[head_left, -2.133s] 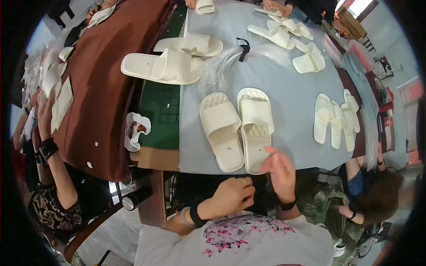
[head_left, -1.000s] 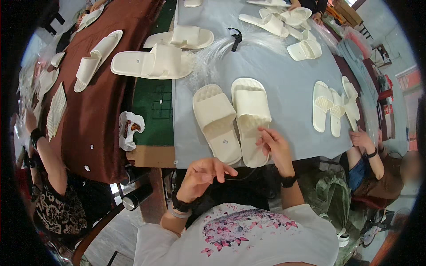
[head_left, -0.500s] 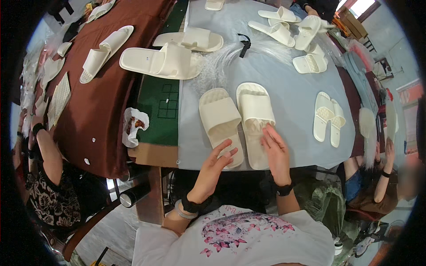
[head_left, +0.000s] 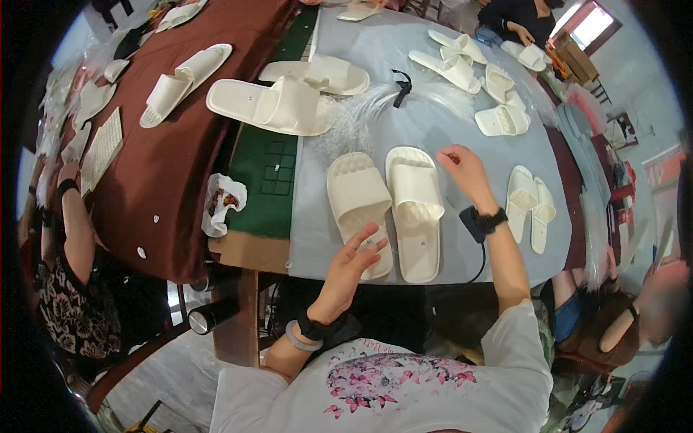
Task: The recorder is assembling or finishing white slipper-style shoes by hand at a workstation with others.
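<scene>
A pair of cream slippers lies side by side in front of me on the grey-blue table cover, toes pointing away: the left slipper and the right slipper. My left hand hovers by the heel of the left slipper, fingers apart and holding nothing. Beyond the right slipper's strap, my right hand is raised over the table with its fingers curled together; whatever they may pinch is hidden. Farther off lies a fan of clear plastic strands bound with a black tie.
More cream slippers surround the pair: a large pair at the far left, a small pair at right, and several at the back right. Crumpled white paper sits on the green strip. Co-workers sit at both sides and behind the table.
My right hand has left the right slipper's side and moved up and away, its fingers now curled. My left hand stays by the left slipper's heel.
</scene>
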Demonstrator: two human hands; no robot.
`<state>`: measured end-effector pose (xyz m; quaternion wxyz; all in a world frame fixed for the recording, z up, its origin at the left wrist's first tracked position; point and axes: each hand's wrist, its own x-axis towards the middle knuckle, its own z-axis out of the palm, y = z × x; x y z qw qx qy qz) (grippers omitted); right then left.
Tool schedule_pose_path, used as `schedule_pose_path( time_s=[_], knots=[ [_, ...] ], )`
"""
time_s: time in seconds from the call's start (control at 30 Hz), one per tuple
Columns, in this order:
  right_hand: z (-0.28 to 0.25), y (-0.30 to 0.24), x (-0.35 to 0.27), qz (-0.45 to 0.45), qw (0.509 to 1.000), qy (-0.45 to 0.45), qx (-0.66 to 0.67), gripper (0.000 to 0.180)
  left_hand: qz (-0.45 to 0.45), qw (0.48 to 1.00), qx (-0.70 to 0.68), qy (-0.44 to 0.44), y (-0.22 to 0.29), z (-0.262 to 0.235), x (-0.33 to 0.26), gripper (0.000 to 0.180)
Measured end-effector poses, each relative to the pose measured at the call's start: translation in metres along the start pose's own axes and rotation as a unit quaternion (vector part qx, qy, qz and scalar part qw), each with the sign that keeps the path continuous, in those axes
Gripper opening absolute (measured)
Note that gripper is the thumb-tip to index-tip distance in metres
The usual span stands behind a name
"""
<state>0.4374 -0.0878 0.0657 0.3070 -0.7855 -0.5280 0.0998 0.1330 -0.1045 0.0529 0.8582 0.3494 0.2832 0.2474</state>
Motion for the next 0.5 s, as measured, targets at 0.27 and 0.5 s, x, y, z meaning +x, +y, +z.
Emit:
schedule_pose_path(
  time_s=[0.27,0.5],
  knots=[
    [0.039,0.019,0.049,0.02,0.994,-0.107,-0.023,0.03,0.002,1.0,-0.017,-0.005,-0.008,-0.009,0.006,0.05],
    [0.027,-0.023,0.062,0.078,0.952,-0.125,0.269,0.041,-0.003,1.0,-0.025,-0.002,-0.008,-0.012,0.024,0.054]
  ],
)
